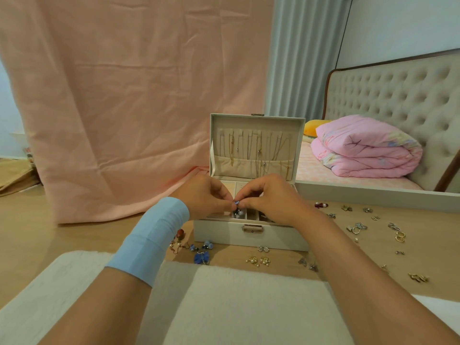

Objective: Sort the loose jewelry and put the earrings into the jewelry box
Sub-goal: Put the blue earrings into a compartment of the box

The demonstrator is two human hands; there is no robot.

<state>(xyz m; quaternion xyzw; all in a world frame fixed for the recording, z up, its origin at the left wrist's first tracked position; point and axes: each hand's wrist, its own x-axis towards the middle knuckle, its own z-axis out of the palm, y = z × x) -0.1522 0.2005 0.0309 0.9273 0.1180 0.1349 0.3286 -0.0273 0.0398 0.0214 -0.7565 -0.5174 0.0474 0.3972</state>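
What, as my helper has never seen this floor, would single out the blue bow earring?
Start at the open white jewelry box on the wooden floor. Before its front left corner, at the white rug's edge, lies the blue bow earring. It alone is a deep blue bow; its neighbours are pale beads and pearl clusters.

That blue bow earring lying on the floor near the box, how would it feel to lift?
The blue bow earring looks like soft fabric, so it is probably very light and slightly floppy. It lies flat, so it likely won't roll. It is small, so perhaps fiddly to pinch.
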